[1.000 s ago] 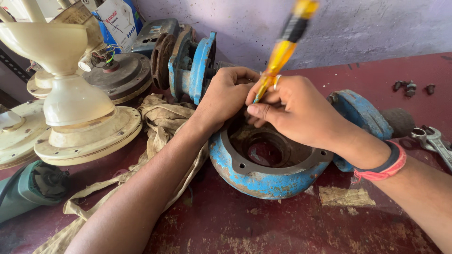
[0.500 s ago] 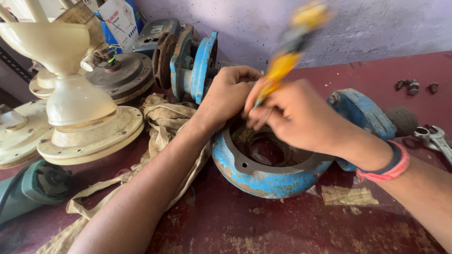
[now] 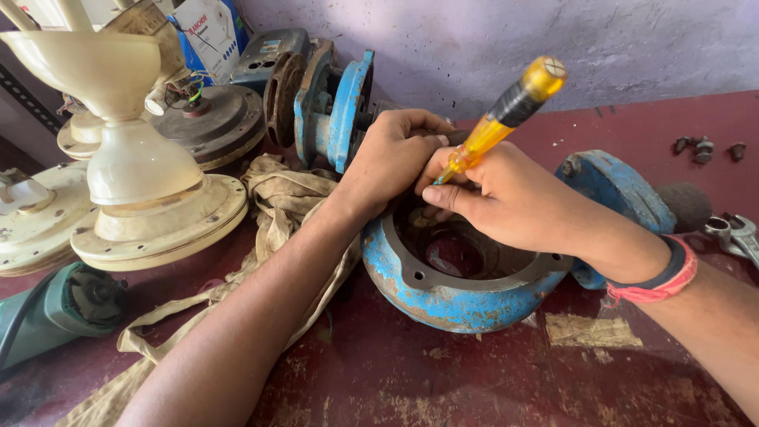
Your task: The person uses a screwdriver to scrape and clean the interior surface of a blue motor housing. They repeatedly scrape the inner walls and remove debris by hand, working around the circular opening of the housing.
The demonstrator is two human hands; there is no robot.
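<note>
Screwdriver (image 3: 500,120) in right hand's (image 3: 514,202) closed grip, handle up-right, tip down-left into blue housing (image 3: 458,296)

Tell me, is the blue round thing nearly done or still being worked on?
Already done, it seems: the blue round casing lies open on the red bench, apart from the blue part behind it. In hand: the right hand works a yellow screwdriver inside the rim while the left hand steadies it. Left: loose bolts and a spanner wait aside, so probably plenty.
</note>
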